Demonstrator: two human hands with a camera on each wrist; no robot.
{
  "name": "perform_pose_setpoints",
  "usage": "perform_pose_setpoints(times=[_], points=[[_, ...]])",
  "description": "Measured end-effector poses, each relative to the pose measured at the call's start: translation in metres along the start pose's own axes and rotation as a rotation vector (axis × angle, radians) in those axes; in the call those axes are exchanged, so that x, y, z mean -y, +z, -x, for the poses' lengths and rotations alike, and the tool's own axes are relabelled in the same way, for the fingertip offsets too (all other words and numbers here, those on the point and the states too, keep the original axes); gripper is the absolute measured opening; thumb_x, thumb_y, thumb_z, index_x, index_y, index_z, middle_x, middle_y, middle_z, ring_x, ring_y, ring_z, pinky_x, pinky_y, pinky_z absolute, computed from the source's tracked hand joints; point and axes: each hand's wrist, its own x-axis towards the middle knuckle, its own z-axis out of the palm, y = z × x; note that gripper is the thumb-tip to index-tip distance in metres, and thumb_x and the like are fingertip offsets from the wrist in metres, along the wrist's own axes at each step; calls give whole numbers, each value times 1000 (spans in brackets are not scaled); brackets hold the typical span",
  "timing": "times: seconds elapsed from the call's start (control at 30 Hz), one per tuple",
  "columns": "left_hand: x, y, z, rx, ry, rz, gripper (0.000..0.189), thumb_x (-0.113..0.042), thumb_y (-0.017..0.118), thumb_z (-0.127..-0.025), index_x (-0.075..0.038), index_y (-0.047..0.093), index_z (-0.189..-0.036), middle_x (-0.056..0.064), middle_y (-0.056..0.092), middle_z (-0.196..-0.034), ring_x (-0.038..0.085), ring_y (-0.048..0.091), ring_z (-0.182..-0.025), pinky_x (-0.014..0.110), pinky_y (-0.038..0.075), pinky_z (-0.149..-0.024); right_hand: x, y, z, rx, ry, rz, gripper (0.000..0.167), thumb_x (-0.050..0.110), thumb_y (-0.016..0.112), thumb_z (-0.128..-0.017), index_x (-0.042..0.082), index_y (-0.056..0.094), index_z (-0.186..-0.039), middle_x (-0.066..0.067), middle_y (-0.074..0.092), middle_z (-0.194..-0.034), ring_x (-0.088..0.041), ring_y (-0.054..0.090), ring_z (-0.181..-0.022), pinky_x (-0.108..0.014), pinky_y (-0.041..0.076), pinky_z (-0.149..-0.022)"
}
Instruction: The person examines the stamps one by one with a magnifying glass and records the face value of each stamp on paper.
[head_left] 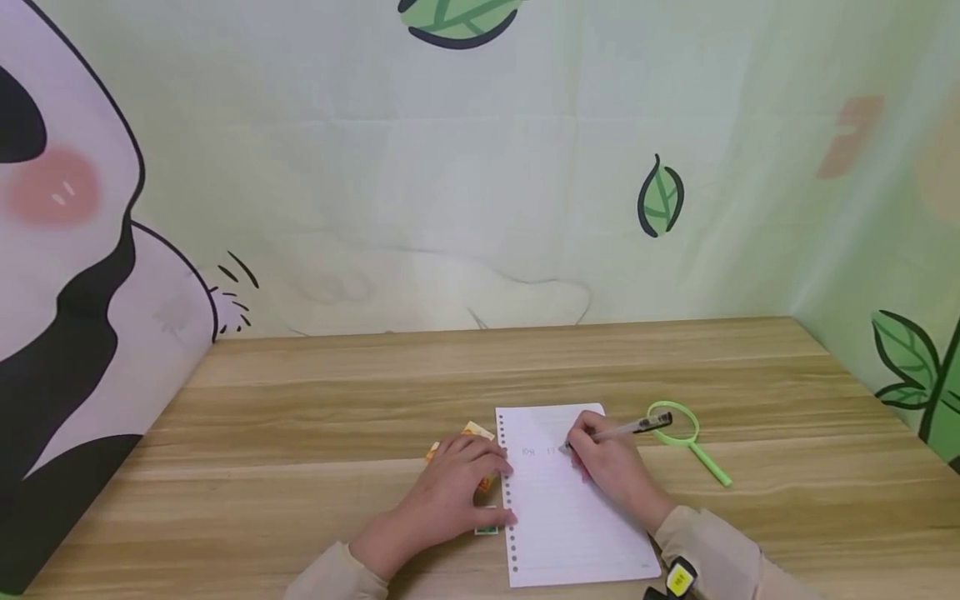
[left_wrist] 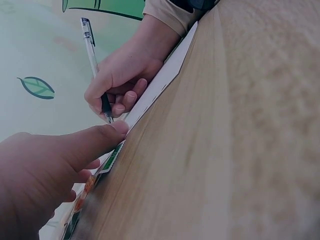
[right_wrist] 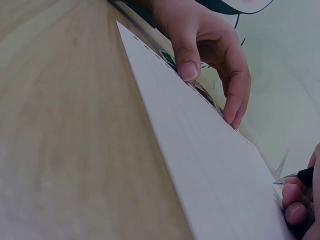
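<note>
A lined sheet of loose-leaf paper (head_left: 573, 533) with punched holes down its left edge lies on the wooden table. Pinched in my right hand (head_left: 611, 462) is a clear-barrelled pen (head_left: 630, 428) with a black grip, its tip at the paper near the upper middle. Small handwritten marks (head_left: 528, 452) stand left of the tip. My left hand (head_left: 450, 487) rests at the sheet's left edge, thumb and fingertips touching it, fingers spread. Partly hidden beneath that hand are orange-yellow printed pieces (head_left: 477, 430) and a small green-and-white stamp-like piece (head_left: 487, 528).
A light green magnifying glass (head_left: 710, 463) lies right of the paper, its ring partly behind the pen. The wooden table (head_left: 300, 392) meets a printed cloth backdrop (head_left: 480, 183) at its far and side edges. A dark device with a yellow face (head_left: 680, 578) is at the right sleeve.
</note>
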Motion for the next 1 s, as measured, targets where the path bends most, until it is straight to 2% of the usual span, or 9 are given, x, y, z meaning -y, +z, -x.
perform_pose_setpoints(times=[0.23, 0.6, 0.8, 1.0], points=[[0, -1, 0, 1, -4, 0, 45, -50, 76, -74, -20, 67, -106, -5, 62, -121, 17, 50, -122, 44, 34, -110, 0, -1, -1, 15, 4, 30, 18, 8, 50, -91, 5, 57, -75, 0, 49, -53, -11, 47, -44, -22, 37, -49], [0, -1, 0, -6, 7, 18, 44, -48, 78, -74, -19, 67, -105, -4, 62, -120, 18, 51, -121, 45, 34, -110, -1, -1, -2, -10, -13, 31, 20, 4, 49, -89, 6, 56, -70, -1, 49, -51, -12, 46, -43, -21, 34, -45], [1, 0, -1, -8, 7, 4, 45, -50, 77, -74, -20, 67, -106, -5, 62, -121, 17, 50, -121, 44, 34, -111, -1, -2, -3, 25, -44, 37, 21, 6, 49, -90, 7, 56, -71, 0, 48, -50, -12, 46, -44, -21, 35, -47], [1, 1, 0, -11, 11, 4, 44, -49, 77, -74, -20, 67, -106, -5, 62, -120, 17, 50, -121, 44, 34, -110, -3, -3, -2, 4, -15, 3, 18, 6, 49, -91, 5, 57, -75, -1, 49, -53, -12, 46, -43, -22, 36, -45]])
